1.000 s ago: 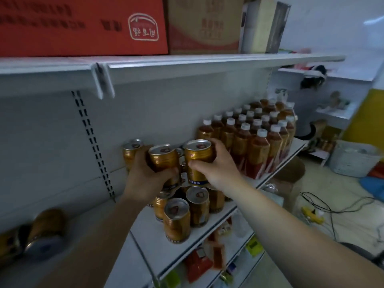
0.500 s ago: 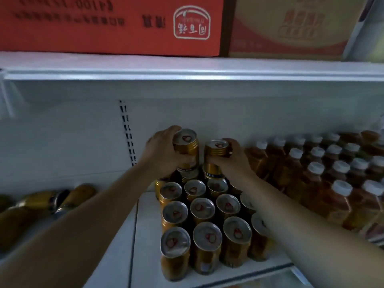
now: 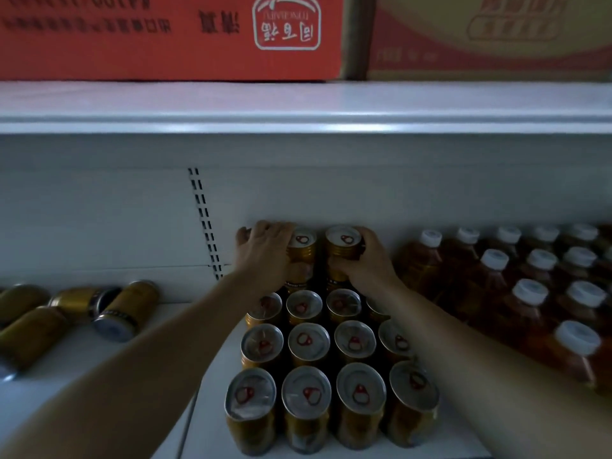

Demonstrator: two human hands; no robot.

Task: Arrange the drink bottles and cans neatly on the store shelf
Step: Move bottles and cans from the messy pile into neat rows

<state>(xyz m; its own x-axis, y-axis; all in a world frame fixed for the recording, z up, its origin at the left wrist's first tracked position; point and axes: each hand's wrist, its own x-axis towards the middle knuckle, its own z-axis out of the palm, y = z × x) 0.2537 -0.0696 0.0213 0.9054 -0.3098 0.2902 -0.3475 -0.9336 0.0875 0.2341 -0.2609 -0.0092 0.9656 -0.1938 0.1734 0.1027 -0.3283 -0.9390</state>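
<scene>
On the far left of the white shelf [image 3: 209, 437], several gold cans [image 3: 127, 309] lie on their sides, pointing different ways and touching one another. A slotted metal strip [image 3: 204, 223] runs up the back wall just right of them.

The left hand [image 3: 265, 256] reaches to the back of the shelf, its fingers curled round the left side of an upright gold can [image 3: 302, 260]. Just beside it stands a second upright can [image 3: 342, 248], and the right hand [image 3: 369, 265] grasps this one from the right, with the fingers wrapped over its shoulder. Both held cans are close against the back wall. Their silver tops sit higher than those of the cans in front. The hands hide their bases, so what they stand on cannot be told.

In front of them, between the two forearms, a block of standing cans [image 3: 308, 342] fills the shelf in neat rows. The cans stand close together, tops up, with red pull rings showing.

To the right, near the block, are rows of amber drink bottles [image 3: 530, 296] with white caps. They stand upright and are tightly packed.

Above all of this is the upper shelf [image 3: 298, 107]. It carries a red carton [image 3: 165, 38] on the left, with a yellow-and-red carton [image 3: 496, 38] just beside it on the right.
</scene>
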